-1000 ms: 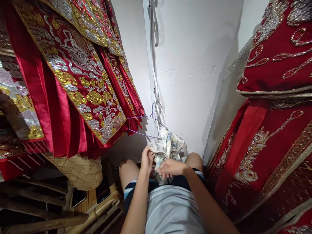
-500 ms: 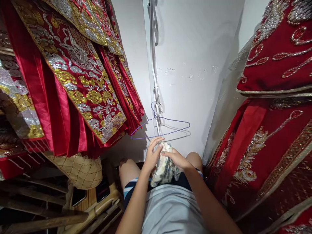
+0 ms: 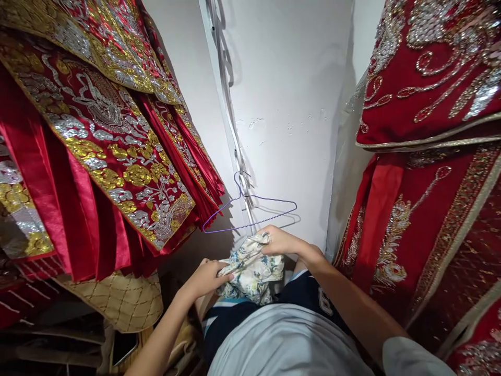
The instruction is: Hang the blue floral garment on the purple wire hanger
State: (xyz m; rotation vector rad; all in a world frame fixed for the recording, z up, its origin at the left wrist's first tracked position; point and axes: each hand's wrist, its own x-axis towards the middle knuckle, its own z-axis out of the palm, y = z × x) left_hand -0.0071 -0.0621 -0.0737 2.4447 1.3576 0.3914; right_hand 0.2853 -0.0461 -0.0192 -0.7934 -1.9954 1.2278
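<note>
A crumpled floral cloth, white with blue and yellow print, lies bunched over my lap. My left hand grips its left edge. My right hand grips its upper right corner. Just above the cloth, a bare purple wire hanger hangs from a white strip running down the wall corner. I am wearing dark shorts with striped hems and a light grey shirt.
Red garments with gold and silver embroidery hang close on the left and on the right. A white wall stands straight ahead. A tan quilted item and dark objects lie low on the left.
The cloth has come off the hanger, which now hangs bare. My hands have drawn apart, the left one moving down and left, spreading the bundle. The view has shifted left.
</note>
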